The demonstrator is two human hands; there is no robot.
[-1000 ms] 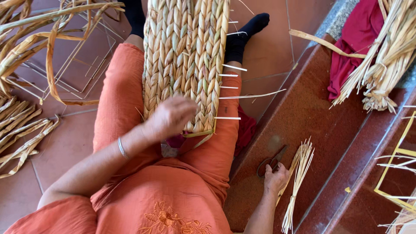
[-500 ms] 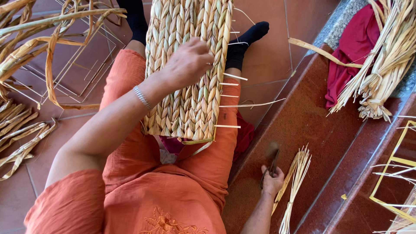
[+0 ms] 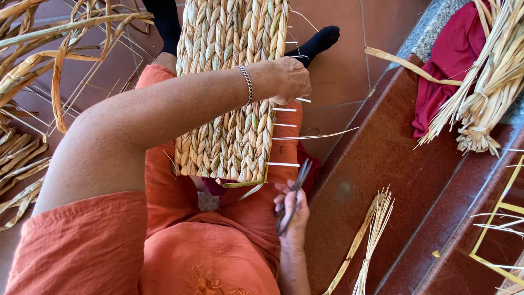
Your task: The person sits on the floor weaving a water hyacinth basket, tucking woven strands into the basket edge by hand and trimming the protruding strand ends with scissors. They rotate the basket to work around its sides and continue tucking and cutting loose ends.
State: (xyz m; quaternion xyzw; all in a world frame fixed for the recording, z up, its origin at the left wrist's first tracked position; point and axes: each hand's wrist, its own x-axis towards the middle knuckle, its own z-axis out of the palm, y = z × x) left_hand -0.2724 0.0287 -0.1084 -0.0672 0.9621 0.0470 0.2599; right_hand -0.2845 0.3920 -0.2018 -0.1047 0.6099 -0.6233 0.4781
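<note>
A woven straw mat [image 3: 234, 65] lies along my legs, which are clad in orange cloth. My left hand [image 3: 289, 79], with a silver bracelet at the wrist, reaches across and grips the mat's right edge, where thin white sticks poke out. Lower down, my right hand [image 3: 292, 210] holds dark scissors [image 3: 295, 191] with the blades pointing up toward the mat's lower right corner, close to one white stick.
A thin bundle of straw [image 3: 371, 235] lies on the red step to my right. A large straw sheaf [image 3: 486, 82] rests on a red cloth [image 3: 445, 60] at upper right. Loose dried leaves and a wire frame [image 3: 49, 65] sit at left on the tiled floor.
My left hand slid from the mat's lower end up to its right edge. My right hand left the straw bundle on the step and brought the scissors up beside the mat.
</note>
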